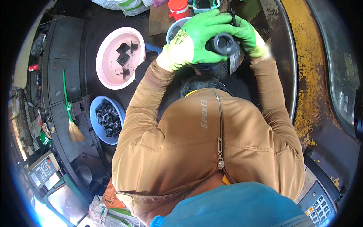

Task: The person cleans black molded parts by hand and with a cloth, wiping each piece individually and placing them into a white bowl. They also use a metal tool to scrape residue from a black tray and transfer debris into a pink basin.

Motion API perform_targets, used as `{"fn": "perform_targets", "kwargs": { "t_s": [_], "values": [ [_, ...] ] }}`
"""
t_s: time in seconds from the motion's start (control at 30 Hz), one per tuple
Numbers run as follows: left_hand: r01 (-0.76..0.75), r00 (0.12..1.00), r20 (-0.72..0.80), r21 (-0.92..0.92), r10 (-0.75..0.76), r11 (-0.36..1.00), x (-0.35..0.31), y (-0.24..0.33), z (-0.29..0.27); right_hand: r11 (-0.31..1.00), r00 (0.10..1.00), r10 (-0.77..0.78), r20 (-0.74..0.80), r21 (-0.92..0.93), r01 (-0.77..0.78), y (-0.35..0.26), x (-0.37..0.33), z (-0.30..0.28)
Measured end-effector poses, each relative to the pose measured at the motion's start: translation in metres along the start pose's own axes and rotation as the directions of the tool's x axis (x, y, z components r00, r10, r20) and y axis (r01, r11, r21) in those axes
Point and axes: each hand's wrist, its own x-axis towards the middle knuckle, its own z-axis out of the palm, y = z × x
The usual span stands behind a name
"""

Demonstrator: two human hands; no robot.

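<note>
Both gloved hands, left [198, 38] and right [247, 36], grip one dark fitting [224, 43], its round opening facing the camera.

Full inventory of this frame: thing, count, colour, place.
Pipe fitting: one, dark grey, held between both hands, top centre.
Pink basin: one, a few black parts inside, upper left.
Blue basin: one, full of black fittings, left of the torso.
Brush: one, green handle, straw bristles, far left.
Red container: one, top edge.
Keypads: two, grey, lower corners.
Left hand: green glove, grip on the fitting.
Right hand: green glove, grip on the fitting.
</note>
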Motion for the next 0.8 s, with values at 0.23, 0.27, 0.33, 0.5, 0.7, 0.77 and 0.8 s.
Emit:
{"fn": "perform_targets", "kwargs": {
  "t_s": [0.23, 0.27, 0.33, 0.5, 0.7, 0.77, 0.8],
  "values": [
    [0.232, 0.952, -0.232, 0.132, -0.198, 0.964, -0.008, -0.014, 0.003, 0.897, 0.98, -0.05, -0.194, -0.441, -0.042, 0.002, -0.029, 0.002],
    [0.251, 0.959, -0.177, 0.173, -0.221, 0.952, -0.008, -0.016, 0.003, 0.816, 0.984, -0.163, -0.078, -0.571, 0.09, 0.002, -0.028, 0.002],
    [0.239, 0.964, -0.171, 0.226, -0.203, 0.944, -0.008, -0.017, 0.004, 0.697, 0.968, -0.251, -0.028, -0.698, 0.161, 0.001, -0.03, 0.001],
    [0.211, 0.972, -0.162, 0.284, -0.17, 0.935, -0.005, -0.012, 0.004, 0.499, 0.944, -0.326, 0.056, -0.838, 0.222, -0.006, -0.027, 0.003],
    [0.258, 0.96, -0.18, 0.29, -0.213, 0.922, -0.006, -0.01, 0.005, 0.639, 0.955, -0.295, 0.015, -0.741, 0.209, 0.002, -0.026, 0.008],
    [0.273, 0.954, -0.201, 0.274, -0.223, 0.922, -0.006, -0.011, 0.006, 0.671, 0.963, -0.269, -0.016, -0.72, 0.176, 0.008, -0.026, 0.008],
    [0.285, 0.949, -0.207, 0.257, -0.236, 0.923, -0.006, -0.011, 0.006, 0.689, 0.965, -0.259, -0.032, -0.707, 0.161, 0.012, -0.026, 0.008]
  ]
}}
